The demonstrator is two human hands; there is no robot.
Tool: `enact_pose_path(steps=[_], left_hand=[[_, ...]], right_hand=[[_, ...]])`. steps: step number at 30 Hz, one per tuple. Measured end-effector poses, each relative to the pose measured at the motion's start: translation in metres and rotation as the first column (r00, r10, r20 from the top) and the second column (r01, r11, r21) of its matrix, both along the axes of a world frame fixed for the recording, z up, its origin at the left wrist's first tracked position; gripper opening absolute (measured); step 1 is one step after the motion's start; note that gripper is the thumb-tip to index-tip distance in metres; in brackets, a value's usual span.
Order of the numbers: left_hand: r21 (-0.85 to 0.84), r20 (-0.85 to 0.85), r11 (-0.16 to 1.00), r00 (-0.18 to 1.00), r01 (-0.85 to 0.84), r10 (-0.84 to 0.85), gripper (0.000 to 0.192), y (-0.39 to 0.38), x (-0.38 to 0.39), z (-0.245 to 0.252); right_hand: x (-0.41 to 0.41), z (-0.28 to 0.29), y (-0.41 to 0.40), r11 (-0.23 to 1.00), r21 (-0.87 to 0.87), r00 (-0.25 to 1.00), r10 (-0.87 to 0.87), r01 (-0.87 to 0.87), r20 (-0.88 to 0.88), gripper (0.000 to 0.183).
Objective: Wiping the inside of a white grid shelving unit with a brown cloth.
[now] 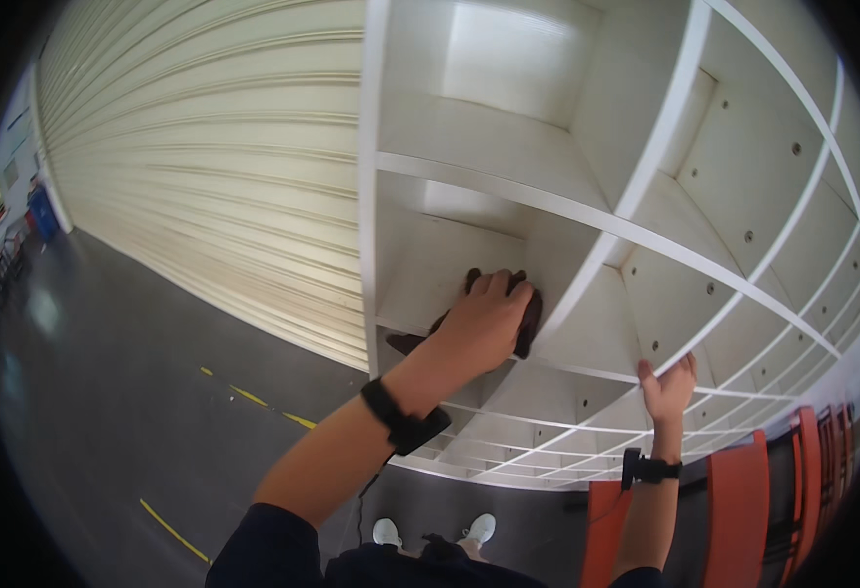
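Observation:
My left hand (483, 323) is pressed over a bunched dark brown cloth (528, 332) at the front of a square compartment. One end of the cloth sticks out left of my wrist, and the palm side of the hand is hidden. The compartment belongs to a large white cubby shelf (489, 187), made of rows of open boxes. Further right, my right hand (669, 391) grips the front edge of a white divider (709, 332), thumb on one side and fingers on the other. Both wrists wear black straps with small devices.
A cream ribbed roller shutter (217, 184) adjoins the shelf's left side. Orange benches (738, 507) stand at lower right. Yellow lines (248, 395) mark the grey floor (107, 411). Far left is a blue bin (43, 212). A thin black cable (361, 507) hangs below my left wrist.

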State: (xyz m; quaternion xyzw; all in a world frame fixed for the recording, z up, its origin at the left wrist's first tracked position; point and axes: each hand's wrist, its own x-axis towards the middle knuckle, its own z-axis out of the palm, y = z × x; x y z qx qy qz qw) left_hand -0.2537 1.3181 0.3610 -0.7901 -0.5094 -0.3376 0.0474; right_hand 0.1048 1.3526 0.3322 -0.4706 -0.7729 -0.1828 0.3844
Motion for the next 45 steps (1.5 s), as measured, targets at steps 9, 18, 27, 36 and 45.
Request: enact_pose_path(steps=[9, 18, 27, 36, 45], left_hand=[[-0.182, -0.220, 0.956, 0.958, -0.228, 0.186, 0.049, 0.084, -0.006, 0.018], [-0.228, -0.371, 0.932, 0.910, -0.282, 0.185, 0.046, 0.065, 0.010, 0.040], [-0.410, -0.485, 0.897, 0.872, -0.164, -0.062, 0.068, 0.059, -0.010, 0.056], [-0.149, -0.528, 0.921, 0.817, -0.359, 0.233, 0.022, 0.139, 0.002, 0.034], [-0.016, -0.786, 0.790, 0.496, -0.613, 0.369, 0.023, 0.141, -0.055, 0.028]], right_hand=[[0.003, 0.001, -0.002, 0.996, 0.011, 0.994, -0.091, 0.090, 0.061, 0.047], [0.006, 0.006, -0.006, 0.998, -0.053, 0.999, -0.030, 0.031, 0.021, 0.055], [0.008, -0.001, -0.001, 0.999, -0.006, 0.999, -0.033, 0.033, 0.038, 0.052], [0.007, 0.002, -0.003, 0.998, -0.069, 1.000, 0.001, 0.001, 0.025, 0.052], [0.001, 0.004, -0.002, 0.998, -0.041, 0.998, 0.056, -0.054, 0.042, 0.043]])
